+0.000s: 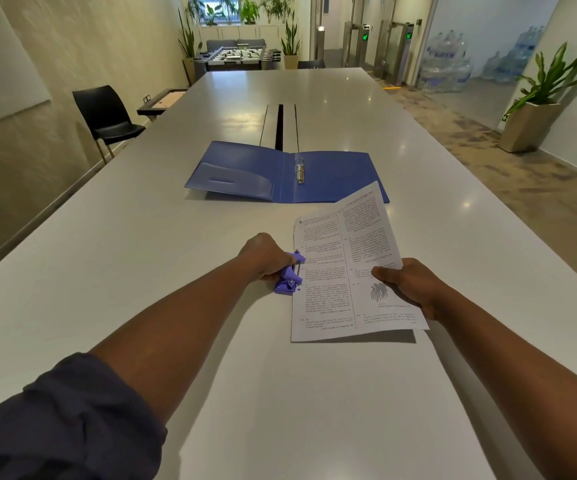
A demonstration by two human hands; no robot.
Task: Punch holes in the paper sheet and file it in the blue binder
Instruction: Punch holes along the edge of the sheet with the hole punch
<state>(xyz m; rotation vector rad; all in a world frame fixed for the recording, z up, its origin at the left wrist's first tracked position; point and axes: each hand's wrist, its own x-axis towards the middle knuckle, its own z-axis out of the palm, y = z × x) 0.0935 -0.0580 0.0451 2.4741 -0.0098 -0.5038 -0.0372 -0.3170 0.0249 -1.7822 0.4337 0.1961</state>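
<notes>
A printed paper sheet (335,271) is held slightly above the long white table (211,393), its left edge meeting a purple hole punch (289,280). My left hand (264,254) lies over the punch and grips it, hiding most of it. My right hand (411,285) pinches the sheet's right edge. The blue binder (245,174) lies open flat beyond the sheet, its metal rings (300,170) standing near the spine. The sheet's top corner overlaps the binder's right cover.
A cable slot (279,128) runs down the table's middle behind the binder. A black chair (107,117) stands at the left, a potted plant (536,109) at the right, a foosball table (237,57) at the far end.
</notes>
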